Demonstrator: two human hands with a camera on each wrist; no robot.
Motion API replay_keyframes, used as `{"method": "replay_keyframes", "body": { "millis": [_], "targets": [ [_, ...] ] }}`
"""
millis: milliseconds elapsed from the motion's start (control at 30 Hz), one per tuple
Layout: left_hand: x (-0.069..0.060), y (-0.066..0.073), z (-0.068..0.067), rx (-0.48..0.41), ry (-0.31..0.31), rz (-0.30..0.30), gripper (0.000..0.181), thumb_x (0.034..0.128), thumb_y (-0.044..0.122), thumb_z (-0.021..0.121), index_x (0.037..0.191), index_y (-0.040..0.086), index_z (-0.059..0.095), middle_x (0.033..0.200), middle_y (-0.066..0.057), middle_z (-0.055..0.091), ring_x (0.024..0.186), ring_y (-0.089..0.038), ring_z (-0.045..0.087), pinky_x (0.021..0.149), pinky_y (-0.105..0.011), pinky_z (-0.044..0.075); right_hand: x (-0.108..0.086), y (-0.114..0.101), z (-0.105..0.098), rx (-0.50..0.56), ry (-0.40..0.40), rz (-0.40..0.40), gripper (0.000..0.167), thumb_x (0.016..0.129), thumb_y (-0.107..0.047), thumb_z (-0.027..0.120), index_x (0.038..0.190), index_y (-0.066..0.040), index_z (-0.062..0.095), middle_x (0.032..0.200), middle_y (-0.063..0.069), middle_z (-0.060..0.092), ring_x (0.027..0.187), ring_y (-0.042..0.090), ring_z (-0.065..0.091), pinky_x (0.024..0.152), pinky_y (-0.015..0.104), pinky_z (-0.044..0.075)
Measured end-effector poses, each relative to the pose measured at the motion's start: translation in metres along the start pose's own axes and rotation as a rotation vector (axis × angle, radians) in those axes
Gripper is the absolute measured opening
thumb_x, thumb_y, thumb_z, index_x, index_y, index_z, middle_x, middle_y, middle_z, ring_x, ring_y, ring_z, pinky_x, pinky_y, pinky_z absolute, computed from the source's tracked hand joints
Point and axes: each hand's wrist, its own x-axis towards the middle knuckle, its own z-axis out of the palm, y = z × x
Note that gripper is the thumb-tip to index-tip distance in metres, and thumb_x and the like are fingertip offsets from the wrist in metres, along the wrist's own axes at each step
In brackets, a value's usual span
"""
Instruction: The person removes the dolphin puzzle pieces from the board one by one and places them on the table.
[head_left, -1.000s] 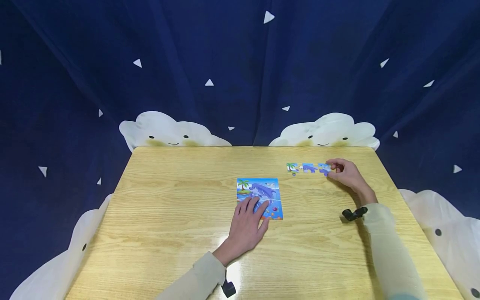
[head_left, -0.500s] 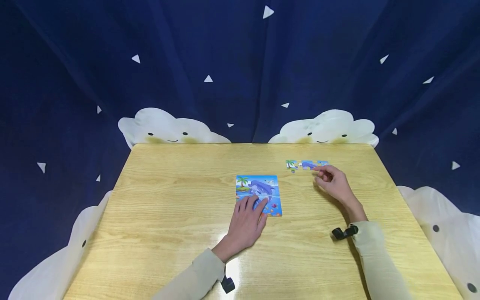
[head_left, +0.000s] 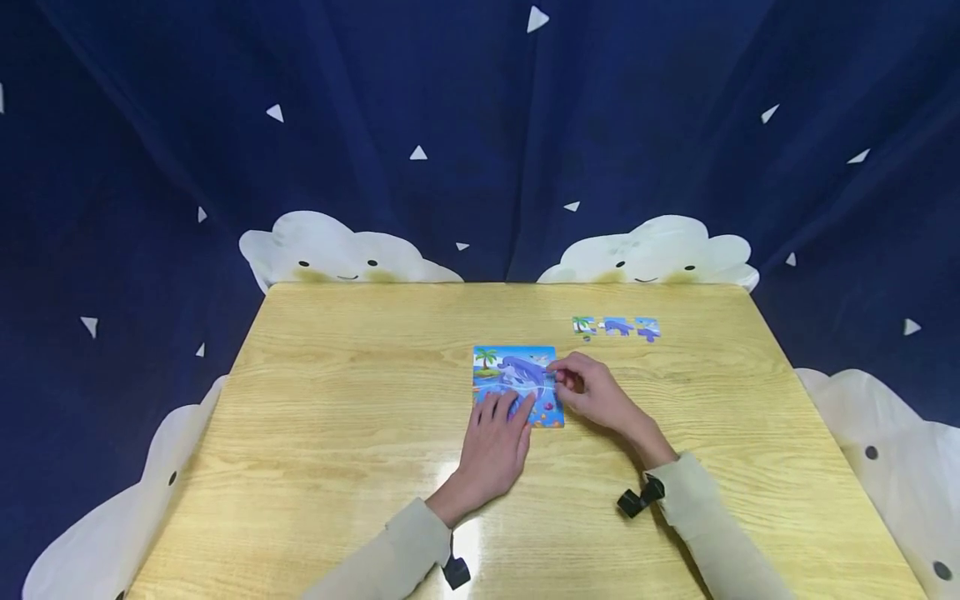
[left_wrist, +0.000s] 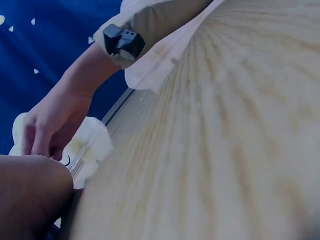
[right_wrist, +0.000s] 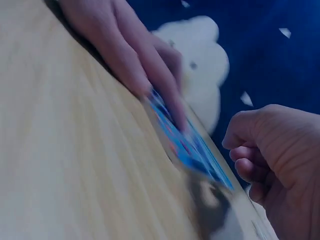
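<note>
A square dolphin picture card point(head_left: 525, 367) lies on the wooden table, printed with a palm tree and blue sea. My left hand point(head_left: 491, 450) rests on its lower left part, fingers extended over the picture and hiding some of it. At the card's right edge is my right hand point(head_left: 596, 396), its fingers bent with a gap between index and thumb. The right wrist view shows nothing held in that hand point(right_wrist: 280, 160), which appears apart from the card point(right_wrist: 187, 150). Three jigsaw pieces stand in a row behind: a palm tree piece point(head_left: 582, 326), a dolphin piece point(head_left: 617, 327) and a sky piece point(head_left: 647, 327).
The wooden table point(head_left: 337, 400) extends around the card on all sides. A dark blue curtain point(head_left: 375, 83) with white triangles and cloud shapes point(head_left: 652, 250) hangs behind and beside the table. Each sleeve carries a small black camera point(head_left: 633, 502) at the wrist.
My right hand has left the row of jigsaw pieces and moved left and nearer, to the card's right edge. The pieces lie where they were. My left hand has stayed on the card.
</note>
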Motion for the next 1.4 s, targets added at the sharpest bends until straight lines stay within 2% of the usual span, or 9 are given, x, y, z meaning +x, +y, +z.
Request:
{"method": "replay_keyframes", "body": {
  "millis": [167, 367, 567, 700, 900, 1067, 1167, 1300, 1400],
  "targets": [
    [-0.005, 0.000, -0.001, -0.007, -0.025, 0.005, 0.049, 0.1103, 0.031, 0.039, 0.156, 0.017, 0.049, 0.155, -0.013, 0.046, 0.145, -0.039, 0.039, 0.116, -0.053, 0.031, 0.015, -0.011, 0.025, -0.039, -0.104, -0.036, 0.030, 0.093, 0.002, 0.066, 0.123, 0.003, 0.069, 0.093, 0.004, 0.061, 0.082, 0.014, 0.055, 0.071, 0.027, 0.047],
    [-0.013, 0.002, -0.005, -0.022, -0.081, 0.012, 0.049, 0.1115, 0.032, 0.036, 0.156, 0.012, 0.047, 0.164, -0.017, 0.035, 0.152, -0.042, 0.028, 0.121, -0.057, 0.025, 0.028, -0.021, 0.037, -0.196, -0.261, 0.009, 0.041, 0.100, -0.004, 0.062, 0.141, -0.001, 0.060, 0.097, 0.003, 0.055, 0.086, 0.015, 0.049, 0.077, 0.033, 0.044],
    [-0.017, 0.001, -0.008, -0.033, -0.120, -0.030, 0.050, 0.1118, 0.034, 0.036, 0.158, 0.015, 0.044, 0.165, -0.013, 0.032, 0.154, -0.041, 0.024, 0.123, -0.055, 0.023, 0.038, -0.034, 0.039, -0.308, -0.384, 0.033, 0.048, 0.106, -0.015, 0.059, 0.153, -0.004, 0.051, 0.131, 0.020, 0.059, 0.119, 0.035, 0.061, 0.103, 0.053, 0.050],
    [-0.018, 0.001, -0.006, -0.008, -0.092, -0.021, 0.048, 0.1110, 0.034, 0.039, 0.154, 0.014, 0.046, 0.161, -0.013, 0.037, 0.152, -0.040, 0.028, 0.122, -0.052, 0.026, 0.043, -0.040, 0.041, -0.391, -0.430, 0.046, 0.047, 0.108, -0.017, 0.055, 0.153, -0.005, 0.052, 0.148, 0.028, 0.053, 0.138, 0.044, 0.052, 0.112, 0.058, 0.043],
    [-0.019, 0.004, -0.005, -0.013, -0.082, -0.012, 0.049, 0.1107, 0.035, 0.038, 0.153, 0.012, 0.048, 0.158, -0.015, 0.040, 0.151, -0.039, 0.030, 0.122, -0.052, 0.025, 0.049, -0.044, 0.043, -0.451, -0.439, 0.074, 0.044, 0.106, -0.016, 0.057, 0.149, -0.003, 0.057, 0.150, 0.025, 0.055, 0.142, 0.040, 0.050, 0.116, 0.054, 0.041],
    [-0.020, 0.006, -0.006, -0.017, -0.096, -0.023, 0.048, 0.1111, 0.035, 0.036, 0.152, 0.014, 0.049, 0.158, -0.013, 0.042, 0.151, -0.038, 0.031, 0.121, -0.053, 0.027, 0.052, -0.045, 0.046, -0.387, -0.416, 0.063, 0.041, 0.102, -0.010, 0.060, 0.141, 0.001, 0.061, 0.140, 0.020, 0.062, 0.134, 0.036, 0.058, 0.112, 0.052, 0.046],
    [-0.021, 0.005, -0.007, -0.008, -0.109, -0.028, 0.049, 0.1114, 0.036, 0.035, 0.153, 0.015, 0.049, 0.157, -0.012, 0.043, 0.151, -0.037, 0.032, 0.121, -0.052, 0.027, 0.054, -0.043, 0.047, -0.332, -0.402, 0.038, 0.039, 0.097, -0.005, 0.061, 0.135, 0.004, 0.063, 0.116, 0.014, 0.069, 0.105, 0.028, 0.067, 0.095, 0.045, 0.054],
    [-0.020, 0.004, -0.007, 0.009, -0.134, -0.035, 0.051, 0.1119, 0.038, 0.033, 0.156, 0.016, 0.047, 0.159, -0.010, 0.041, 0.152, -0.035, 0.031, 0.122, -0.052, 0.026, 0.057, -0.034, 0.047, -0.265, -0.407, 0.033, 0.038, 0.094, -0.005, 0.064, 0.131, 0.002, 0.064, 0.083, -0.001, 0.059, 0.070, 0.012, 0.053, 0.069, 0.031, 0.047],
    [-0.019, 0.003, -0.006, 0.022, -0.132, -0.037, 0.052, 0.1118, 0.039, 0.033, 0.157, 0.017, 0.046, 0.160, -0.010, 0.040, 0.152, -0.035, 0.030, 0.122, -0.051, 0.025, 0.061, -0.028, 0.046, -0.234, -0.423, 0.054, 0.037, 0.093, -0.007, 0.065, 0.130, 0.000, 0.063, 0.077, -0.005, 0.053, 0.064, 0.008, 0.047, 0.063, 0.026, 0.041]
  ]
}}
